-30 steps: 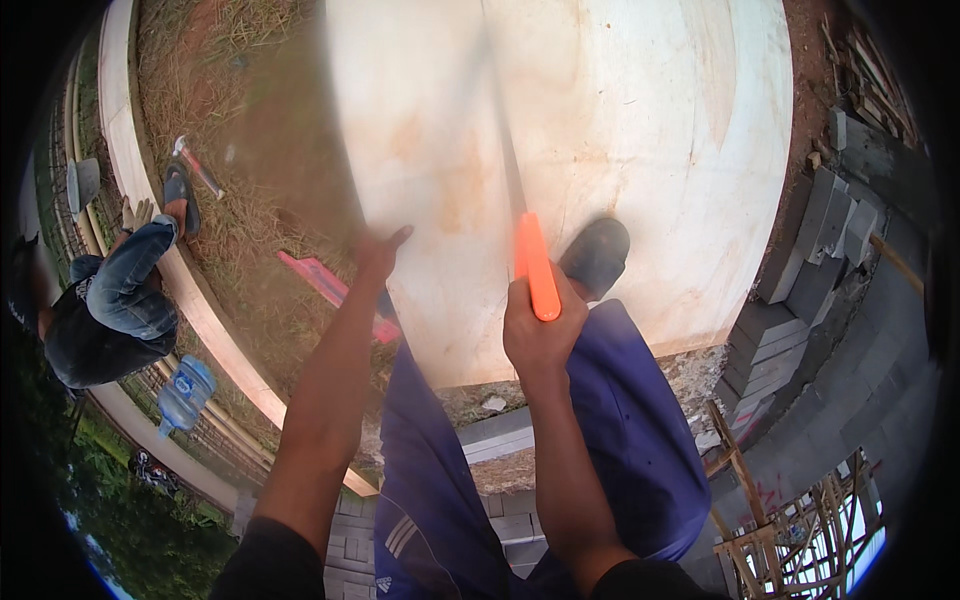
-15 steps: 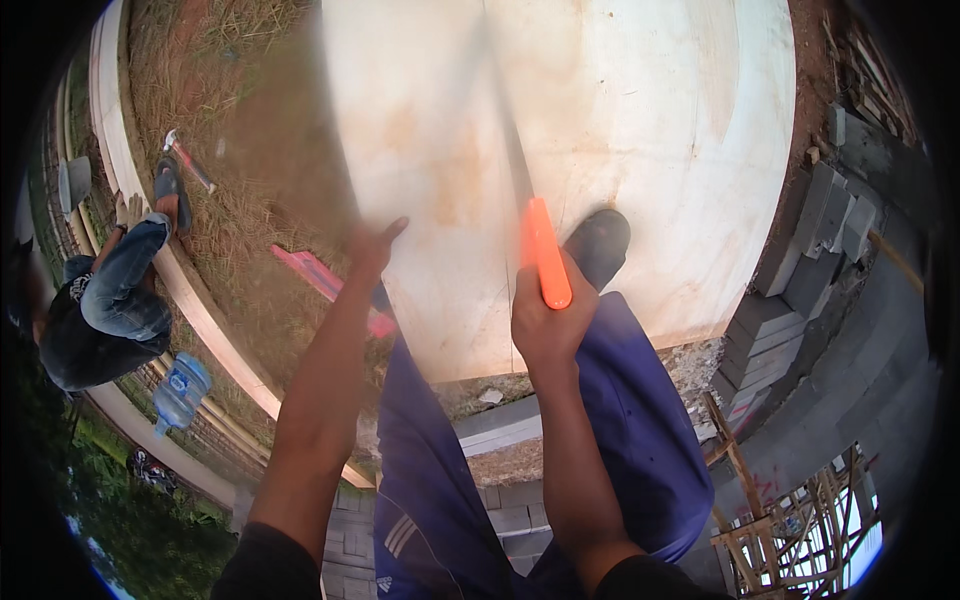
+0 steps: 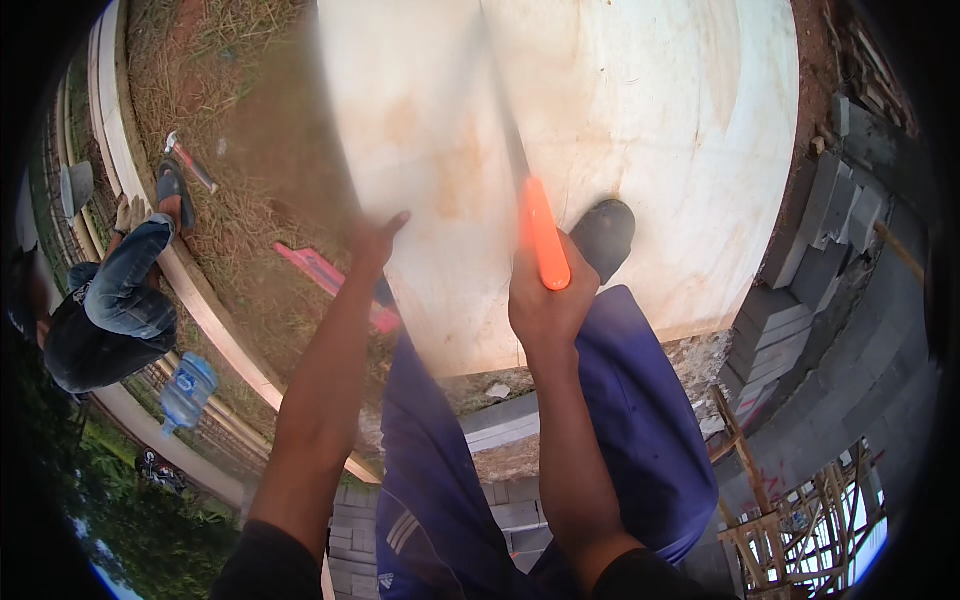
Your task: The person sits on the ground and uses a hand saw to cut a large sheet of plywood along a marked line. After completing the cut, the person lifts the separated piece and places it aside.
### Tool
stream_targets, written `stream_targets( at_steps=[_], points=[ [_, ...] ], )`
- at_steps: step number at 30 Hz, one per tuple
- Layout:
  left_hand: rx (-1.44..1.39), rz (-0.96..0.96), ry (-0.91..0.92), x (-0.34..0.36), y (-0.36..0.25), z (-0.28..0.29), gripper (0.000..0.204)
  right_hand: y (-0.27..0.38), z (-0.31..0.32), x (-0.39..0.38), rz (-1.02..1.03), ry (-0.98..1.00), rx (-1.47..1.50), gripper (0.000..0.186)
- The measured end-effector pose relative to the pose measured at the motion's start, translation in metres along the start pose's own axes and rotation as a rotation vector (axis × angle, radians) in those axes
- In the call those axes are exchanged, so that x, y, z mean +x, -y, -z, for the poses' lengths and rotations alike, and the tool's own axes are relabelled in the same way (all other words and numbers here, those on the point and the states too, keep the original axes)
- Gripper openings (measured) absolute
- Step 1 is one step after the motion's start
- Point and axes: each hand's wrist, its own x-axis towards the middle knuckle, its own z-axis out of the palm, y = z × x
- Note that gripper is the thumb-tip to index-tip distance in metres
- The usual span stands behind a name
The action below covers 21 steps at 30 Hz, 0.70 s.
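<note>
A large pale wooden board (image 3: 660, 110) lies before me. My right hand (image 3: 548, 305) is closed around the orange handle of a handsaw (image 3: 545, 240); its dark, thin blade runs away from me over the board, blurred toward the far end. At the board's left edge is my left hand (image 3: 375, 245), thumb laid on top and the other fingers over the edge, blurred and partly hidden. My right foot, in a dark shoe (image 3: 604, 240), rests on the board to the right of the saw.
Left of the board, a red-handled hammer (image 3: 190, 162) and a pink-red tool (image 3: 330, 278) lie on dry grass. Another person (image 3: 110, 310) crouches by a long timber plank (image 3: 205, 308), near a blue water jug (image 3: 188, 392). Grey blocks (image 3: 775, 320) are stacked at right.
My right hand and the saw have slid a little forward, away from me. The left hand keeps its place at the board's edge.
</note>
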Motion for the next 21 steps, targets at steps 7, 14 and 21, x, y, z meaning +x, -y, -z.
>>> stream_targets(
  at_steps=[7,14,21],
  points=[
    [-0.16,-0.011,0.145,0.001,-0.013,-0.006,0.061,0.017,-0.084,0.177,0.277,-0.058,-0.166,0.027],
    [-0.204,-0.004,0.129,-0.013,-0.011,0.013,0.087,-0.008,0.02,-0.03,0.1,0.072,0.007,0.045],
    [-0.247,0.011,0.205,-0.011,-0.023,0.004,0.08,0.003,-0.078,0.172,0.172,-0.03,-0.113,0.022]
  ],
)
